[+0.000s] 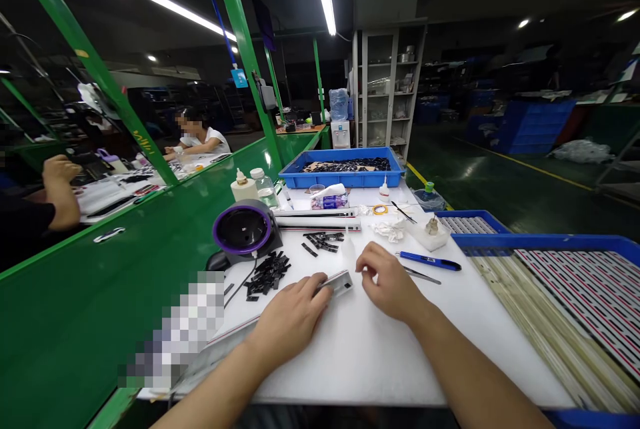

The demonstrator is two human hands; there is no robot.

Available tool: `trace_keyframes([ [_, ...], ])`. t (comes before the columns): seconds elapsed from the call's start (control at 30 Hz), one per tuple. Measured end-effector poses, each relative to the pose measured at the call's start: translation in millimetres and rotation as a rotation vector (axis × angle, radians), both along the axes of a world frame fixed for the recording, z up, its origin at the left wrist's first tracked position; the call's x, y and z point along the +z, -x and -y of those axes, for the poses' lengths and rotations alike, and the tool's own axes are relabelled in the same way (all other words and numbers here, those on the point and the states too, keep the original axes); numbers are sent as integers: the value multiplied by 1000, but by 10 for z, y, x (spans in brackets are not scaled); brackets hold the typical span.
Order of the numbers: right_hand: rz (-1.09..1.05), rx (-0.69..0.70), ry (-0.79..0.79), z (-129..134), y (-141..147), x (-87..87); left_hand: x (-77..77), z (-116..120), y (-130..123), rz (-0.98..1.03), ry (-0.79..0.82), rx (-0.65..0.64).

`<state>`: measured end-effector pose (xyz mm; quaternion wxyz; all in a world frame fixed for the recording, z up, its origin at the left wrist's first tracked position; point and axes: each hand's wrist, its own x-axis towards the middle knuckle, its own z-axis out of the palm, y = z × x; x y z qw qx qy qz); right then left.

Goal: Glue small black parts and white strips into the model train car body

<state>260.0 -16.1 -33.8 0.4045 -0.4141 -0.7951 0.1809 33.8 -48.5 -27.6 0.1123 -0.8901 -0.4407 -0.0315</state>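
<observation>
My left hand [296,312] is closed over a long metal strip [342,284] that lies slanting across the white table, its right end sticking out past the fingers. Just right of that end, my right hand [387,279] is held with thumb and fingertips pinched together; anything between them is too small to make out. Small black pieces [269,274] lie in a heap beyond my left hand, with another group [325,241] farther back. Tweezers [423,275] and a blue cutter [430,260] rest beyond my right hand.
A purple-rimmed fan [243,229] stands at the left. Two long strips [320,224], crumpled tissue [389,232] and yellow tape [380,210] lie behind. A blue tray [343,180] is at the back; strip-filled trays [575,239] flank the right. People sit beyond the green partition [150,249].
</observation>
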Motion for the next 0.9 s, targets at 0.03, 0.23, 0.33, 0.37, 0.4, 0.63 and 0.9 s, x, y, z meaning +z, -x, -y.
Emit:
trace_keyframes([
  [0.03, -78, -65, -2, -40, -20, -3, 20, -2, -26, -26, 2, -5],
  [0.23, -254, -268, 49, -230, -100, -91, -12, -84, -303, 0, 38, 66],
  [0.33, -231, -247, 78, -255, -95, -126, -2, -163, -401, 21, 89, 83],
  [0.37, -222, -241, 91, -261, -89, -133, 19, -188, -418, 24, 114, 79],
  [0.4, -215, -239, 105, -267, -84, -139, 45, -208, -430, 26, 139, 71],
  [0.63, -191, -238, 132, -310, -83, -165, 153, -260, -483, 114, 245, -30],
  [0.9, -188, -254, 162, -309, -94, -157, 171, -240, -440, 212, 325, -10],
])
